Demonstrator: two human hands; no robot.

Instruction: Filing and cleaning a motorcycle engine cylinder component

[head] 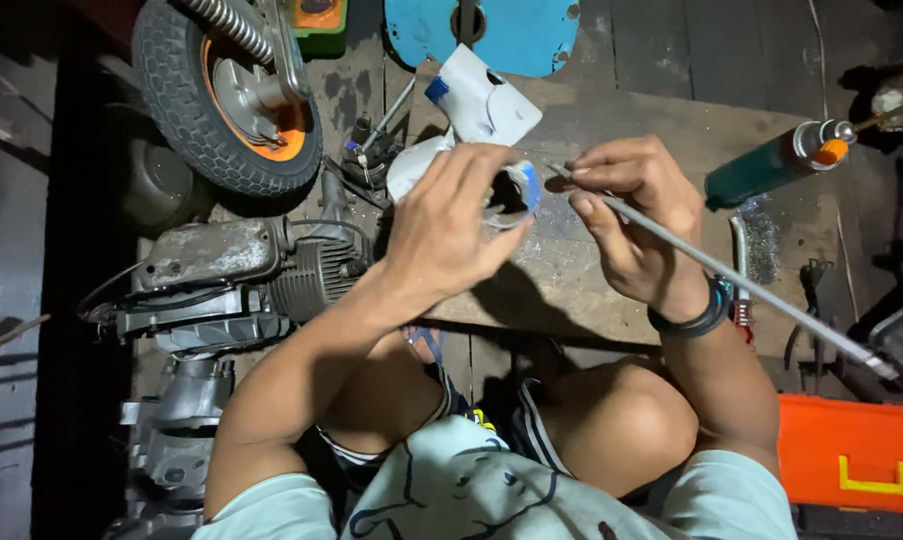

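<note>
- Head view, frame centre: the left hand (452, 225) is clamped around a small round white container with a blue rim (512, 195), tilted so its dark mouth faces right.
- Right hand (637, 215), just right of centre, is pinched shut on a long thin grey metal rod (732, 275); the rod's tip sits at the container's mouth, and its far end runs to the lower right of the frame.
- Handling, as a judgement: the container looks light and thin-walled, likely to flex if squeezed, so a wrap around its side wall suits it; the rod looks stiff and smooth, best pinched near the tip for control.
- Both things are held above a worn wooden board (612, 120) lying on the floor.
- Packages and labels: a dark green spray can with an orange nozzle (772, 165) lies at upper right; a white torn-open plastic jug with a blue patch (482, 100) sits at upper centre, with a blue round panel (512, 35) above it.
- An orange toolbox with a yellow latch (857, 455) is at lower right.
- A small black tyre on an orange wheel (227, 95) is at upper left, with a grey finned engine (242, 280) below it.
</note>
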